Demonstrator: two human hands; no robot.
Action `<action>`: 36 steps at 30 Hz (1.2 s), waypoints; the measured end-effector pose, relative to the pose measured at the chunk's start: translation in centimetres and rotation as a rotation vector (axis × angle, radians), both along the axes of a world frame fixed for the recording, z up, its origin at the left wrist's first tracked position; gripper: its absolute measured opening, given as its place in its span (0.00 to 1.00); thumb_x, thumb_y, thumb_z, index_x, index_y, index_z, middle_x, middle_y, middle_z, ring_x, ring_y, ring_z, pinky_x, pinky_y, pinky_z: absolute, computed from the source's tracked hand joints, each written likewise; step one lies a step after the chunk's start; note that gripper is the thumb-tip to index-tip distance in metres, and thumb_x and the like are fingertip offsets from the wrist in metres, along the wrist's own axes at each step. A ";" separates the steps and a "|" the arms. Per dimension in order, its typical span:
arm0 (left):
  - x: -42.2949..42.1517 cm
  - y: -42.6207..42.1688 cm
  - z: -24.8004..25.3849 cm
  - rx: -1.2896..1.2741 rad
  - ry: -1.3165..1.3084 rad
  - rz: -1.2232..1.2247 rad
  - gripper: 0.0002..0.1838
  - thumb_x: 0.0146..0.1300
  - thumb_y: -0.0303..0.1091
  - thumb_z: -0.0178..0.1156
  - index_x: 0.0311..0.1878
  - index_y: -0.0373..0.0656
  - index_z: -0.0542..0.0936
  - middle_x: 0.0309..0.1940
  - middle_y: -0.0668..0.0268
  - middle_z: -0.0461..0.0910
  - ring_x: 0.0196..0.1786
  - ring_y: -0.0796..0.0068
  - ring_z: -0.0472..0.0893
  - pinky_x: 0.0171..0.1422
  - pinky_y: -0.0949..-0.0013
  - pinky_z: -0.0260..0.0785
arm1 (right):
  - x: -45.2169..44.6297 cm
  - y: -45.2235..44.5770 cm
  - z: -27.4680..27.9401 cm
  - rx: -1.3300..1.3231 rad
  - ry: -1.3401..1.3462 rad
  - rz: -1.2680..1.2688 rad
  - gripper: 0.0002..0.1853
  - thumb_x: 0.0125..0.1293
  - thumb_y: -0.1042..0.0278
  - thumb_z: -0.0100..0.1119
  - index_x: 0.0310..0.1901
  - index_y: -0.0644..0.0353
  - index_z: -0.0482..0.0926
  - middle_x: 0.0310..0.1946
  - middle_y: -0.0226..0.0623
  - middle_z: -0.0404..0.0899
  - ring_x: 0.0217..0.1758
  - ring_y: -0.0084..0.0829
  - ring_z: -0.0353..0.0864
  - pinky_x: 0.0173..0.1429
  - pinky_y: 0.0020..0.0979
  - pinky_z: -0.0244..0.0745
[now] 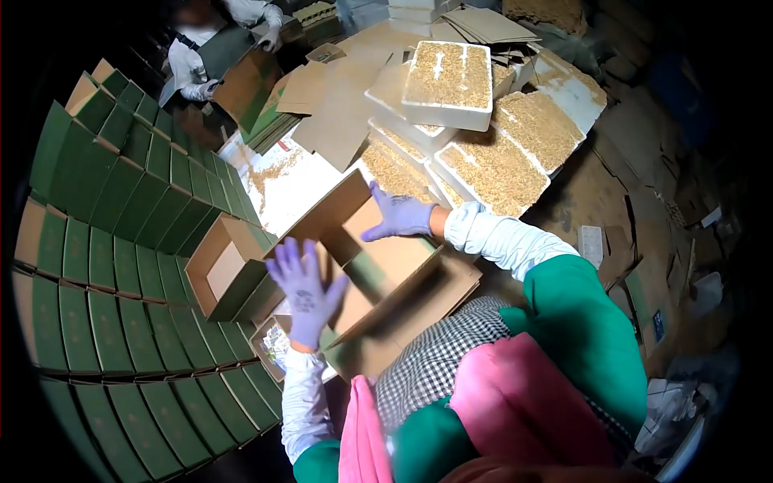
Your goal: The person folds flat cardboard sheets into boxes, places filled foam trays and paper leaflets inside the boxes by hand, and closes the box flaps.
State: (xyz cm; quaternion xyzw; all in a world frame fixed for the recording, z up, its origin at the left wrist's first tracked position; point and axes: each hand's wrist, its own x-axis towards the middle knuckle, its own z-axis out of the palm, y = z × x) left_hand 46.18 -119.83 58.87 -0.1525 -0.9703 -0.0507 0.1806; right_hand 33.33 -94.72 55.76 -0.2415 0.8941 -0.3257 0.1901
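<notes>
An open cardboard box [403, 262], brown inside and with green patches, lies tilted in front of my body. My left hand [304, 291], in a lilac glove, is spread over the box's left side with nothing in it. At the box's upper right, my right hand [401, 216], also gloved, has its fingers apart and reaches over the far end. Whether either hand touches the cardboard is hard to tell. Flat brown cardboard [435, 310] lies beneath the box, close to my checked apron.
Rows of green boxes [121, 330] are stacked on the left, with a smaller open box [229, 266] beside them. White trays of yellowish grainy material [495, 173] fill the back right. A co-worker [193, 64] holds cardboard at the back left.
</notes>
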 end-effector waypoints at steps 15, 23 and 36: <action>-1.7 -1.6 -1.2 0.050 -0.487 -0.308 0.22 0.71 0.43 0.53 0.61 0.39 0.74 0.65 0.57 0.72 0.68 0.44 0.65 0.71 0.44 0.53 | 5.3 2.2 1.3 0.173 0.598 0.002 0.41 0.73 0.40 0.46 0.73 0.67 0.56 0.76 0.54 0.52 0.79 0.54 0.49 0.80 0.51 0.44; 6.2 -3.8 -1.7 1.188 -0.153 0.036 0.36 0.64 0.44 0.61 0.72 0.38 0.64 0.70 0.54 0.65 0.73 0.53 0.64 0.78 0.55 0.54 | 10.9 -0.5 -6.3 -0.898 -0.314 -0.233 0.38 0.72 0.43 0.52 0.71 0.65 0.61 0.58 0.41 0.77 0.57 0.32 0.77 0.59 0.36 0.72; 7.1 -6.1 -10.8 1.168 -0.193 0.437 0.30 0.64 0.23 0.50 0.72 0.37 0.63 0.66 0.52 0.68 0.69 0.61 0.67 0.73 0.64 0.59 | 14.0 -2.5 4.2 -0.578 -0.212 0.286 0.20 0.74 0.54 0.50 0.57 0.60 0.77 0.51 0.49 0.82 0.51 0.42 0.82 0.57 0.37 0.76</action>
